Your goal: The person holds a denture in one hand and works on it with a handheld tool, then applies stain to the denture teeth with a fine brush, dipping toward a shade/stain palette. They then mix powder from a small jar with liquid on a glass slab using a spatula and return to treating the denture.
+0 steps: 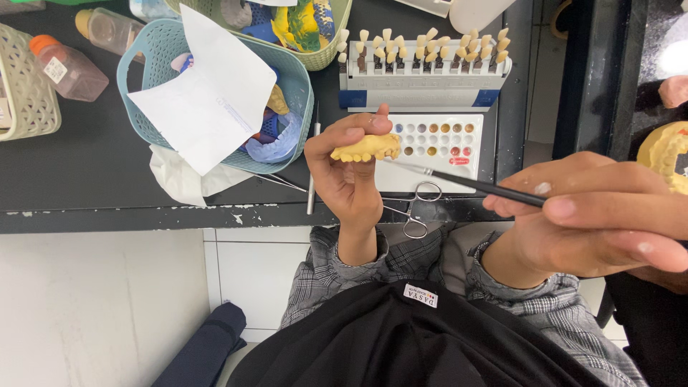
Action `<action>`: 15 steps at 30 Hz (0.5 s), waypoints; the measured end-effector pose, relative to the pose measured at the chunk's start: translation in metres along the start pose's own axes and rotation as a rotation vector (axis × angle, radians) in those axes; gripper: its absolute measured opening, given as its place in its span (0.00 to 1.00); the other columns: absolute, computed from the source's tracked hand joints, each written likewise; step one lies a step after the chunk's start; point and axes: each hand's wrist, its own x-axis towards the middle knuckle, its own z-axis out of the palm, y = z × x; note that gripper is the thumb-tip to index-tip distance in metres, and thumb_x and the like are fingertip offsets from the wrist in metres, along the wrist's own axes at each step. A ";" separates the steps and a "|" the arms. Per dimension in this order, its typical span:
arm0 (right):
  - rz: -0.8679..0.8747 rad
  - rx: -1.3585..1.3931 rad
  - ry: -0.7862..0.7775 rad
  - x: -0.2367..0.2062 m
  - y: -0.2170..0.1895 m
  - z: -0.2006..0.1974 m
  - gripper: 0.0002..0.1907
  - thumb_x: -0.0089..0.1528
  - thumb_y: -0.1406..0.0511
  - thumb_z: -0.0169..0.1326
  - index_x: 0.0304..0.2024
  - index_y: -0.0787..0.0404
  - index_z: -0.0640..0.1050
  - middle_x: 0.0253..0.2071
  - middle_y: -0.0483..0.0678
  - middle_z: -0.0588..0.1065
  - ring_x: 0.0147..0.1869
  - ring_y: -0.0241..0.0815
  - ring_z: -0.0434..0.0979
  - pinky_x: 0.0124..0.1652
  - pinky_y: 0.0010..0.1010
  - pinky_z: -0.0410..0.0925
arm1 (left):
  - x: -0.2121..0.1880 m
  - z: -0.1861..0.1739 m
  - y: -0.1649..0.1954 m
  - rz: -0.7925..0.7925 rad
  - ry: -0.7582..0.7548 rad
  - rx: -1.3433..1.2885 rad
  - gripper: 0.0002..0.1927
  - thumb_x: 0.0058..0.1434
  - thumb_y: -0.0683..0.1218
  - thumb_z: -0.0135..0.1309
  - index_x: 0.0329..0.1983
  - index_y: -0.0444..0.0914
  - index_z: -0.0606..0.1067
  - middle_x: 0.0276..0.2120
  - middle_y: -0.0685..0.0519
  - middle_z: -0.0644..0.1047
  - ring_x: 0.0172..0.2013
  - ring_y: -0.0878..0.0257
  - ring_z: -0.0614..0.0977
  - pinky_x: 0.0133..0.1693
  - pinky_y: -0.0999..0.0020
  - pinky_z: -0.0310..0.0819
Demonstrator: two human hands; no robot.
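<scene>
My left hand [349,172] grips a small yellow dental cast of a row of teeth [367,148] between thumb and fingers, above the front edge of the black bench. My right hand [595,218] holds a thin black-handled brush [473,183] near its end. The brush's fine tip points left and reaches just under the cast's right end. Behind the cast lies a white palette with several small round wells of colour [437,143].
A tooth shade guide rack [423,64] stands behind the palette. A teal basket [147,50] holds paper and blue trays. Metal forceps [419,211] and a slim metal instrument [312,179] lie at the bench edge. Small bottles [68,68] sit at left, another yellow cast [666,154] at right.
</scene>
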 end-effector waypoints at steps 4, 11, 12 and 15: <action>-0.021 0.082 -0.099 0.011 -0.004 0.000 0.34 0.76 0.49 0.25 0.34 0.71 0.67 0.21 0.59 0.70 0.17 0.50 0.72 0.21 0.33 0.65 | 0.000 0.002 -0.002 0.010 0.004 0.004 0.11 0.79 0.46 0.49 0.59 0.39 0.65 0.51 0.45 0.76 0.52 0.61 0.80 0.68 0.46 0.71; -0.068 0.214 -0.207 0.015 0.004 -0.003 0.34 0.75 0.48 0.24 0.34 0.72 0.65 0.20 0.58 0.68 0.16 0.47 0.72 0.19 0.32 0.66 | 0.000 0.004 -0.001 0.014 0.019 0.031 0.14 0.78 0.48 0.51 0.60 0.39 0.64 0.50 0.44 0.76 0.50 0.61 0.81 0.63 0.51 0.76; -0.091 0.231 -0.230 0.015 0.007 -0.006 0.34 0.75 0.49 0.24 0.35 0.72 0.65 0.20 0.58 0.67 0.17 0.47 0.73 0.19 0.33 0.66 | 0.001 0.004 -0.001 0.010 0.033 0.034 0.15 0.77 0.48 0.52 0.60 0.39 0.64 0.50 0.44 0.76 0.50 0.61 0.81 0.61 0.52 0.78; -0.159 0.201 -0.263 0.015 0.015 -0.017 0.30 0.76 0.51 0.25 0.38 0.72 0.64 0.21 0.60 0.67 0.19 0.50 0.74 0.19 0.35 0.69 | 0.001 0.005 -0.001 0.004 0.059 0.033 0.15 0.76 0.47 0.54 0.59 0.38 0.65 0.50 0.44 0.74 0.50 0.61 0.81 0.56 0.55 0.82</action>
